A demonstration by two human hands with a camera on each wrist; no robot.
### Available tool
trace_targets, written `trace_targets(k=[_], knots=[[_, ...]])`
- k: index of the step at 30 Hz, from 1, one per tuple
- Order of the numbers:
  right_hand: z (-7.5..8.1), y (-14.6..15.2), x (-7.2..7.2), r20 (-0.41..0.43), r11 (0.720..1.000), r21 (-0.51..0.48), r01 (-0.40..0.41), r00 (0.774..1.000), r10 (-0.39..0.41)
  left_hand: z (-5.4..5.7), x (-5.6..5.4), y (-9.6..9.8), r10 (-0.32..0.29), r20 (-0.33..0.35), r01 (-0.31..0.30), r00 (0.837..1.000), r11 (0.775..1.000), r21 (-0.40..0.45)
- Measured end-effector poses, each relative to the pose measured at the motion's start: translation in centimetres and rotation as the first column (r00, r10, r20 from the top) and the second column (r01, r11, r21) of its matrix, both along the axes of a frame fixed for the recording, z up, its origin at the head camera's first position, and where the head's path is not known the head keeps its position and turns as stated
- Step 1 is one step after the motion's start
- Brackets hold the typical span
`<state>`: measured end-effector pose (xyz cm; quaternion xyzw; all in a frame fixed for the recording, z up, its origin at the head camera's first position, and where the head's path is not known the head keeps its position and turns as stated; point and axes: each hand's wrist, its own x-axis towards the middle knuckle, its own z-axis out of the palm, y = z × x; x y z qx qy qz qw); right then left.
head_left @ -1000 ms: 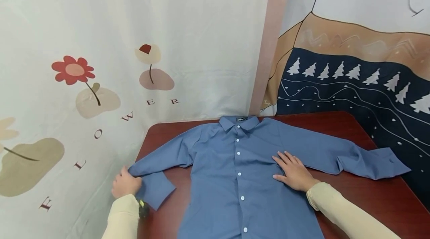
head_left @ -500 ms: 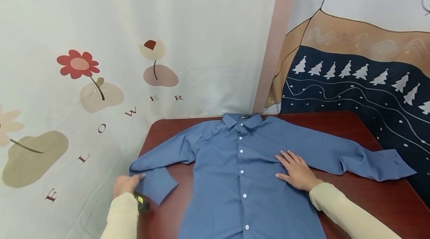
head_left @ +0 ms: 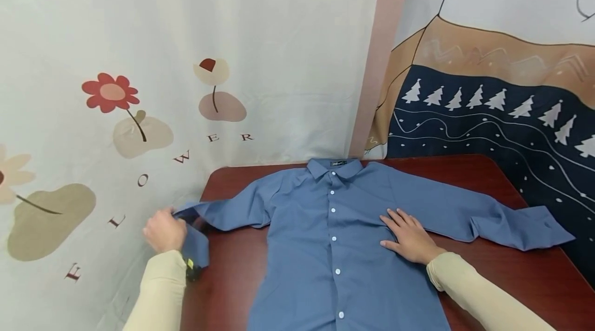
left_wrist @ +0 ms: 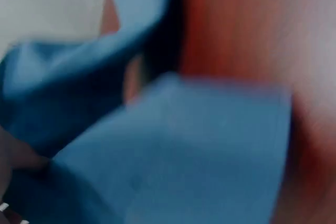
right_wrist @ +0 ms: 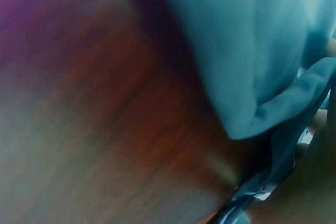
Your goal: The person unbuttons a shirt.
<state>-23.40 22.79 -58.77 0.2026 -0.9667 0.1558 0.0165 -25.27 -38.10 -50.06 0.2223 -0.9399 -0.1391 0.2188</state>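
A blue button-up shirt (head_left: 302, 248) lies front up, its collar at the far edge of the table. At the left, my left hand (head_left: 165, 230) pinches the shirt's sleeve (head_left: 228, 212) near the cuff and holds that end raised. The cuff (head_left: 197, 246) hangs down beside the hand; in the left wrist view the cuff (left_wrist: 210, 145) is large and blurred, with a fingertip on the cloth. My right hand (head_left: 409, 235) rests on the shirt's chest, right of the buttons, fingers spread. The other sleeve (head_left: 502, 222) stretches out to the right, creased near its cuff.
The reddish-brown wooden table (head_left: 228, 289) bears the shirt. A white curtain (head_left: 288, 52) with flower prints hangs behind and to the left, and a dark blue cloth with tree prints (head_left: 474, 119) hangs at the right.
The left sleeve end, earlier folded back flat on the table, is now lifted and pulled left by my left hand. The right hand has stayed on the chest.
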Motion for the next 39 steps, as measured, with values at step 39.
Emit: trace_targets(k=[39], knots=[[0.3, 0.1, 0.1, -0.021, 1.000, -0.005, -0.020, 1.000, 0.020, -6.3, 0.7, 3.6, -0.474, 0.196, 0.497, 0.859, 0.864, -0.088]])
